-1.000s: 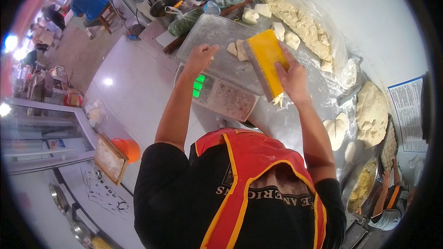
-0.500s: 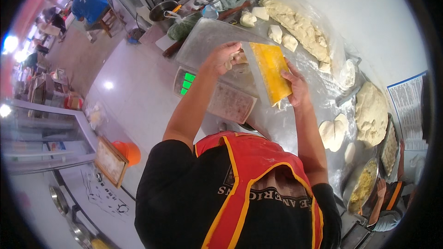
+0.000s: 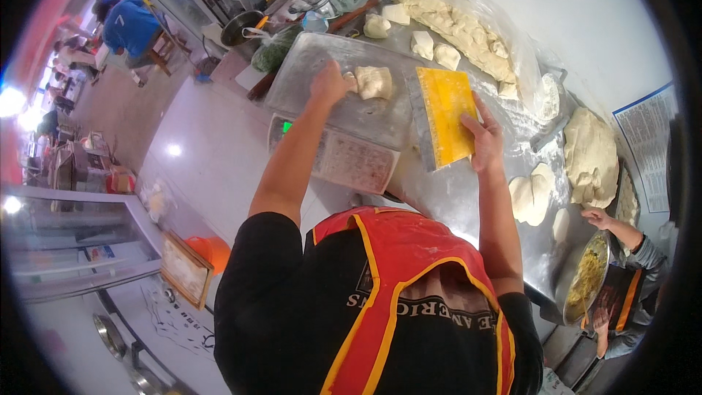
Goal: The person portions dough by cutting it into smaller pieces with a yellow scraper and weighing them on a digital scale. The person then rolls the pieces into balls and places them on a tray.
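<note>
The left hand (image 3: pixel 329 84) rests on the metal tray (image 3: pixel 322 66) atop the scale (image 3: pixel 344 157) at the counter's near edge, fingers curled against a dough lump (image 3: pixel 374 82) mid-tray, bare metal around it. The right hand (image 3: pixel 484 139) grips a yellow scraper (image 3: pixel 446 113), upright at the tray's right edge. Floured counter (image 3: pixel 468 197) lies open beyond it.

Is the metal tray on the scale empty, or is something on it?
Not empty: one pale dough lump lies on the flat metal tray, beside the left hand.
</note>
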A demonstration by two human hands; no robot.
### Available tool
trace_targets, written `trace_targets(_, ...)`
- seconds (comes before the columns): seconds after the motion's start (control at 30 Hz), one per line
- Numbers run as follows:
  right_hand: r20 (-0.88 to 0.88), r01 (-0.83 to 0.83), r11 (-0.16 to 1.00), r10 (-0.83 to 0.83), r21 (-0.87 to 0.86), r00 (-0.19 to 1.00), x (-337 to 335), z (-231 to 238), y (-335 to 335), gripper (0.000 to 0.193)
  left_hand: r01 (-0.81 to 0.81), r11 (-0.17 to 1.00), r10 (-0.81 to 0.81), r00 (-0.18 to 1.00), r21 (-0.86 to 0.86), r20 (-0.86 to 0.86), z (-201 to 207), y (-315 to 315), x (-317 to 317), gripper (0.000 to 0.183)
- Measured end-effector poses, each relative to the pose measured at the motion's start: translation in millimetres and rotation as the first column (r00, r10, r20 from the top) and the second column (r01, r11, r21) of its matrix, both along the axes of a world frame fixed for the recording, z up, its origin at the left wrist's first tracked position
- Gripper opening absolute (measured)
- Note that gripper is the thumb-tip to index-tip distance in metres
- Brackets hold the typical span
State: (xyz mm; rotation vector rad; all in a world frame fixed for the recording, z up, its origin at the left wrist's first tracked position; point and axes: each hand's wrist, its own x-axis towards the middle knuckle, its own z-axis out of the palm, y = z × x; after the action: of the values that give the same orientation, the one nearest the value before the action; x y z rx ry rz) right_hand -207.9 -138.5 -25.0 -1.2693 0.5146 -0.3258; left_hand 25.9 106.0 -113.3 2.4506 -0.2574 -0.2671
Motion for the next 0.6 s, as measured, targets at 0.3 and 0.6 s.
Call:
trace_targets(0.3, 0.032, 0.029, 0.999, -0.030, 0.039, 0.999, -11, 1, -6, 0.056, 0.154, 0.956, -0.232, 0.917, 0.250, 0.323, 5, -22, -22, 0.025)
trace_targets(0.6, 0.076, 0.144, 0.990, -0.144, -0.003, 0.987, -40, -6, -35, 0.056, 0.249, 0.944, -0.302, 0.918, 0.219, 0.259, 34, -56, -51, 0.033)
